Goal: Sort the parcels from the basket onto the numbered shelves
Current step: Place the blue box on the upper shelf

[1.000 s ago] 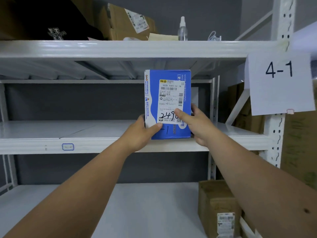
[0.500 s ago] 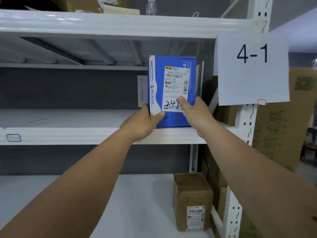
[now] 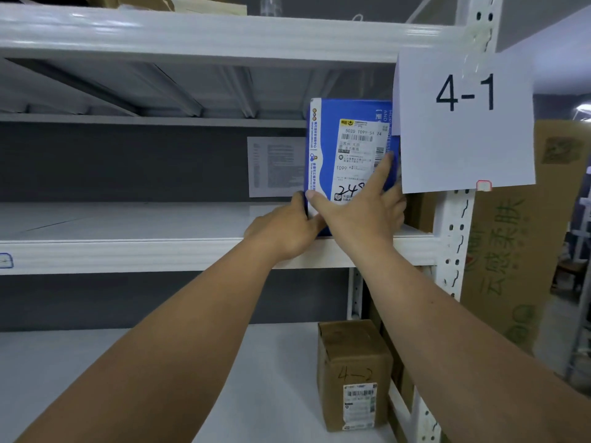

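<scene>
Parcel [image 3: 326, 145] shifted right — upright on shelf [image 3: 160, 251]; left hand [image 3: 284, 231] grips edge, right hand [image 3: 364, 212] spread flat.

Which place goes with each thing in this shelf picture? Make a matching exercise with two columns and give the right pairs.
Things:
1. blue parcel
2. brown box
3. 4-1 sign
4. left hand

Places:
A. hung on the rack's right post
B. on the lower shelf, marked 4-2
C. upright on the middle shelf
D. at the blue parcel's left edge

Pairs: 1-C, 2-B, 3-A, 4-D
</scene>
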